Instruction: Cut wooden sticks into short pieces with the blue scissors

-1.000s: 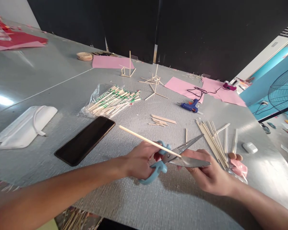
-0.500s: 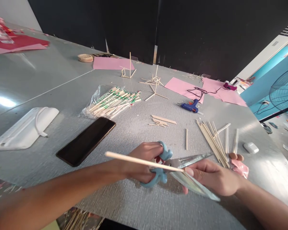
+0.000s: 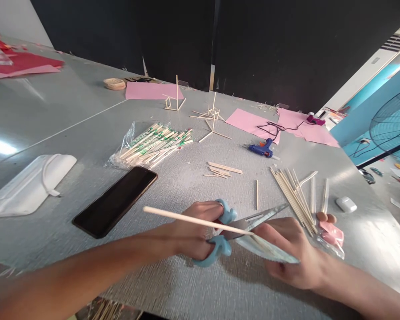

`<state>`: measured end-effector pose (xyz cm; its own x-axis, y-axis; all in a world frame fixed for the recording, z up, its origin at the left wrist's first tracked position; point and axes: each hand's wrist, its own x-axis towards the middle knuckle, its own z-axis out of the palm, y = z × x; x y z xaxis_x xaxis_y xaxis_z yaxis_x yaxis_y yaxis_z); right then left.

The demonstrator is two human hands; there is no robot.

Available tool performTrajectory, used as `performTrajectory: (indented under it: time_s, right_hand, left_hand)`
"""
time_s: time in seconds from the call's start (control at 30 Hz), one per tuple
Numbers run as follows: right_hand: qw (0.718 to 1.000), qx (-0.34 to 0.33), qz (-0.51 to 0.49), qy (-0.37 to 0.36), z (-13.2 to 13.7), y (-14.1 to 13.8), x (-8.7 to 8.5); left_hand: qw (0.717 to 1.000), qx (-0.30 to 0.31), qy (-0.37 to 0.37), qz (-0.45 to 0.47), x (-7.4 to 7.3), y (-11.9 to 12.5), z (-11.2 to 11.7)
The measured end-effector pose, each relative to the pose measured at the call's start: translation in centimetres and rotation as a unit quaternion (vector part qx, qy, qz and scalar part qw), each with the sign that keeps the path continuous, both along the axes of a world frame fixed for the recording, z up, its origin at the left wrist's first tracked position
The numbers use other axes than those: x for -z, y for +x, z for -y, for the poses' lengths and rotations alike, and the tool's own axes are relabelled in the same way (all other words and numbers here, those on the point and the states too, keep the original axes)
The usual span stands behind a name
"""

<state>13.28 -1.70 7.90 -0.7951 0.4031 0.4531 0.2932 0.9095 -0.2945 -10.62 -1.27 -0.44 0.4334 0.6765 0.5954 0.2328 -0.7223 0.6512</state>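
Tilted lower than a second ago, the thin pale wooden stick [image 3: 186, 218] lies between the wide-open blades of the blue-handled steel scissors [image 3: 220, 246] gripped by the left hand [image 3: 190, 233], its end seemingly pinched in the right hand [image 3: 286, 233], whose fingertips sit close enough to get nicked.

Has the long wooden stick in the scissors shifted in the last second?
Yes. The stick swung its free end toward the person, from the far corner of the phone to beside its long edge.
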Motion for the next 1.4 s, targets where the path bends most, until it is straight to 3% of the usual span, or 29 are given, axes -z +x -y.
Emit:
performTrajectory:
  time_s: [0.13,0.23,0.33,0.4,0.47,0.53,0.63,0.7,0.8,0.9,1.0,1.07,1.2,1.27,1.4]
  right_hand:
    - [0.991,0.062,0.000,0.116,0.1,0.3,0.9]
    - [0.977,0.073,0.016,0.200,-0.1,0.5,1.0]
    - [0.977,0.054,0.014,0.207,-0.2,0.4,0.9]
    - [0.992,0.019,0.017,0.126,-0.2,0.3,0.5]
    - [0.999,-0.031,0.031,-0.014,-0.2,0.2,-0.3]
    - [0.979,-0.075,0.050,-0.184,-0.1,0.2,-1.1]
    - [0.897,-0.126,0.073,-0.417,-0.2,0.3,-1.8]
    - [0.834,-0.152,0.072,-0.526,-0.4,0.2,-1.7]
    - [0.758,-0.183,0.052,-0.624,-0.6,0.0,-1.0]
    - [0.731,-0.185,0.056,-0.655,-0.6,-0.3,-0.7]
    - [0.764,-0.174,0.062,-0.618,-0.2,-0.5,-0.9]
    - [0.821,-0.157,0.057,-0.546,0.3,-0.6,-1.1]
    - [0.946,-0.086,0.044,-0.310,2.0,-0.5,-0.5]
    - [0.975,-0.070,0.033,-0.210,2.6,-0.5,0.1]
    - [0.994,-0.065,0.011,-0.086,2.9,-0.7,1.0]
  left_hand:
    - [0.999,0.018,-0.032,0.027,0.2,0.2,0.2]
    - [0.998,0.028,-0.048,0.033,0.2,0.2,0.3]
    - [0.999,0.018,-0.028,0.028,0.2,0.2,0.2]
    - [0.999,0.015,0.013,0.026,0.1,-0.1,-0.1]
    - [0.996,0.021,0.080,0.017,-0.2,-0.6,-0.7]
    - [0.988,0.024,0.152,0.001,-0.4,-1.1,-1.2]
    - [0.979,0.020,0.204,-0.020,-0.4,-1.6,-1.7]
    - [0.978,0.026,0.207,-0.025,-0.2,-1.7,-1.8]
    - [0.976,0.037,0.210,-0.038,0.1,-1.8,-1.8]
    - [0.974,0.059,0.211,-0.052,0.1,-2.0,-1.9]
    - [0.974,0.080,0.203,-0.056,0.2,-2.3,-2.2]
    - [0.975,0.059,0.207,-0.056,0.4,-2.4,-2.2]
    - [0.978,0.052,0.196,-0.049,0.9,-2.4,-2.0]
    - [0.980,0.063,0.181,-0.047,1.0,-2.2,-1.9]
    - [0.982,0.037,0.181,-0.035,0.8,-1.9,-1.5]
